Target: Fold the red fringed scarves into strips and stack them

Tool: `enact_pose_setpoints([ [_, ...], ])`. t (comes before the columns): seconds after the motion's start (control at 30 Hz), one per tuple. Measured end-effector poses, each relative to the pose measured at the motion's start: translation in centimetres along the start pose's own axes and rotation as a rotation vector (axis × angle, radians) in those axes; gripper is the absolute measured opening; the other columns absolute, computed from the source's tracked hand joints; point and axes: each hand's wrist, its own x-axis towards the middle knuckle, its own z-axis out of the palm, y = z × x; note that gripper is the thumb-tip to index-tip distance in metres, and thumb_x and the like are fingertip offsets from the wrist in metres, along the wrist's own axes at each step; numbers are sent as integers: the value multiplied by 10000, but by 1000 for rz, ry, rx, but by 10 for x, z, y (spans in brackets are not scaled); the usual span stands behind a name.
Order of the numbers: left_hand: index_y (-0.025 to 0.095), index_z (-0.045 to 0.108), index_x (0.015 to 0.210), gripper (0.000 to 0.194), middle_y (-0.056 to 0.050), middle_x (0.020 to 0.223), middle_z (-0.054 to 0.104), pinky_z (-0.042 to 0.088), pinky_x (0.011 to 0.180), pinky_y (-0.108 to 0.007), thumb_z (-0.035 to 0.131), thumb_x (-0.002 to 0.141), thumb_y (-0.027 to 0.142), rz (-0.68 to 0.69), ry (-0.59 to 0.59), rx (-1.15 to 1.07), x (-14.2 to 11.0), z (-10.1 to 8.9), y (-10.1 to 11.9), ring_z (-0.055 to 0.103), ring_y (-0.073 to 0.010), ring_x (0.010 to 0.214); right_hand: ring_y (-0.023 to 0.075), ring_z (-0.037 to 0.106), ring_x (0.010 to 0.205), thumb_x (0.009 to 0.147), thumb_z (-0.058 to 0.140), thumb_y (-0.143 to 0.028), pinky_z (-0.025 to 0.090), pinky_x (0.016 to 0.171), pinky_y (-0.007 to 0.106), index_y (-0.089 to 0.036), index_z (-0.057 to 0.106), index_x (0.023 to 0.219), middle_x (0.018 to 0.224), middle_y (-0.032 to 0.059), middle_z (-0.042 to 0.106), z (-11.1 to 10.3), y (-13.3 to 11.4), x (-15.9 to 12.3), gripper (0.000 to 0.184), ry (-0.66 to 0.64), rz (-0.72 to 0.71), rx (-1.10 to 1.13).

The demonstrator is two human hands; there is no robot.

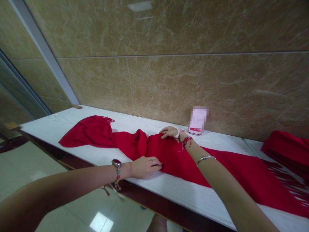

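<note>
A long red scarf lies along the white tabletop. Its right part is spread flat, while the left part is bunched and twisted, with a bit of fringe at the far left. My left hand, wearing a ring, a watch and a beaded bracelet, has its fingers closed at the scarf's near edge. At the far edge rests my right hand, with bracelets on the wrist; its fingers are apart and touch the cloth. My right forearm crosses over the flat part and hides some of it.
A pink phone-like object, partly blurred, leans against the marble-patterned wall at the back. Another folded red cloth lies at the far right beside dark red fringe. The white table has its front edge close to me.
</note>
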Motion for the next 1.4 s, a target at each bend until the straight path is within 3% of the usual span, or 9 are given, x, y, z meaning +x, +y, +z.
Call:
enact_pose_setpoints([
  [0.1,120,545,1024,242,-83,1067,608,502,666,-221,452,802,106,9,-8,-7,1,-1,0,507,-193,1064,140,587,820,578,672,-124,445,707,203,-178,680,808,773,-14,668,4,2,5,236,30,-11,29],
  [0.3,121,540,1036,257,-88,1076,605,501,701,-227,433,803,99,3,-28,-10,0,0,0,553,-174,1004,124,602,767,674,628,-117,467,681,211,-150,622,957,859,27,667,11,4,4,286,95,-6,32],
  [0.6,140,537,1050,261,-85,1048,609,489,722,-240,473,796,138,-27,-45,-27,-1,1,0,568,-172,938,224,539,931,838,494,-352,470,767,393,-150,525,1081,1098,42,531,2,10,7,318,-30,-35,-186],
  [0.77,178,462,1180,380,-63,1252,493,486,641,-226,435,805,128,-26,-90,-21,1,-4,0,531,-180,996,225,539,930,835,501,-345,473,760,388,-146,528,1079,1105,40,530,-5,14,1,316,-71,-48,-325],
  [0.87,177,430,1220,413,-56,1243,506,474,666,-227,426,809,133,17,-79,-45,3,-4,-2,492,-182,1037,191,567,836,804,534,-377,474,704,330,-163,581,1010,991,34,592,-7,14,-3,300,-65,-48,-411],
  [1.0,179,480,1178,372,-46,1188,553,451,667,-216,436,811,141,21,-53,-61,3,-2,-3,489,-173,1006,189,578,743,637,685,-385,427,626,257,-205,678,802,730,11,643,-7,15,-7,245,-3,-79,-511],
  [1.13,189,480,1188,364,-36,1208,540,432,663,-240,441,827,167,-2,-74,-43,2,-2,-2,505,-174,954,171,581,726,624,690,-257,430,634,241,-194,679,741,735,19,649,-5,22,-8,133,41,-112,-556],
  [1.27,235,494,1176,338,-28,1184,556,365,856,-335,455,841,214,-7,-87,-84,5,-6,-4,500,-176,1008,174,587,802,729,586,-216,449,723,279,-182,646,924,885,60,644,0,32,-17,207,144,-145,-574],
  [1.4,275,416,1257,413,-64,1349,378,257,956,-481,427,855,369,-78,-150,-150,9,-11,-14,304,-279,1231,237,472,1085,802,496,-283,385,891,404,-175,477,1205,1182,137,518,12,52,-45,418,305,-216,-608],
])
